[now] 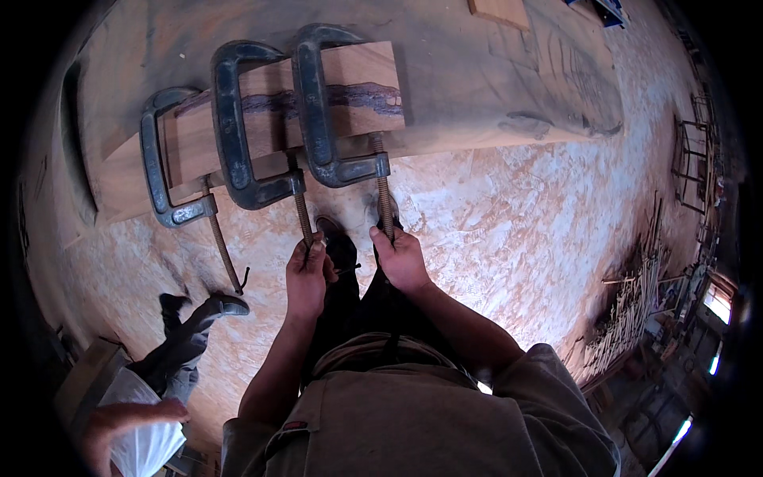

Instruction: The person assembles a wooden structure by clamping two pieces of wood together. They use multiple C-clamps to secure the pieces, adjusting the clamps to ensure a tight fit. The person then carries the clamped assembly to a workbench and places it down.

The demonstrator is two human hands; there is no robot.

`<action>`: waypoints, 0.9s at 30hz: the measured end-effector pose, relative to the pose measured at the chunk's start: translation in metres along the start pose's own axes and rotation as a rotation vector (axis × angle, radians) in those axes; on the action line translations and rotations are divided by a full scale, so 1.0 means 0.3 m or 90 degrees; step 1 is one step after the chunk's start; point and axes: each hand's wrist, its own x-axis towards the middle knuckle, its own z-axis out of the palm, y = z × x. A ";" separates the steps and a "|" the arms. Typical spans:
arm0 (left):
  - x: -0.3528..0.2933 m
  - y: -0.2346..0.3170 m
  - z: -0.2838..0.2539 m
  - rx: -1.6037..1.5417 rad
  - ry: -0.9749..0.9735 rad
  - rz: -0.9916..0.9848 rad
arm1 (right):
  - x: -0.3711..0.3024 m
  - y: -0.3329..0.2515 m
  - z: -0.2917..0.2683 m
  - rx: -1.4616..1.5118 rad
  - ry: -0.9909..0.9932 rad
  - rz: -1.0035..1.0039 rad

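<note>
A wooden board (350, 71) with a dark purplish streak lies along the table's near edge. Three dark metal C-clamps grip it: a left clamp (149, 151), a middle clamp (228, 119) and a right clamp (312, 103). Their threaded screws point down toward me past the edge. My left hand (308, 274) is closed around the lower end of the middle clamp's screw. Around the right clamp's screw (385, 199), my right hand (400, 258) is closed too. Nobody touches the left clamp's screw (222, 246), which ends in a small bent handle.
The dusty worktable (461, 87) spans the far side, with a wood block (501, 11) at its back. At lower left sits another person (147, 413) with legs stretched out. Long thin sticks (636, 318) are heaped on the right of the mottled floor (509, 222), near a metal frame (691, 163).
</note>
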 end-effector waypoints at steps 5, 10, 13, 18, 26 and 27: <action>-0.001 -0.005 0.000 -0.001 0.004 0.003 | -0.019 -0.065 -0.014 -0.095 0.010 0.008; -0.001 -0.005 0.001 -0.014 0.005 -0.009 | 0.019 -0.010 -0.054 0.075 -0.183 0.120; 0.000 -0.003 -0.004 -0.011 -0.003 -0.013 | 0.046 0.021 -0.104 0.270 -0.340 0.122; 0.001 -0.012 -0.008 -0.031 -0.003 -0.006 | 0.046 0.002 -0.136 0.354 -0.389 0.100; -0.001 0.000 0.010 -0.050 0.011 -0.014 | 0.013 0.000 -0.067 0.045 -0.178 0.003; -0.001 -0.003 0.010 -0.050 0.012 -0.013 | 0.008 -0.003 -0.062 0.037 -0.163 -0.004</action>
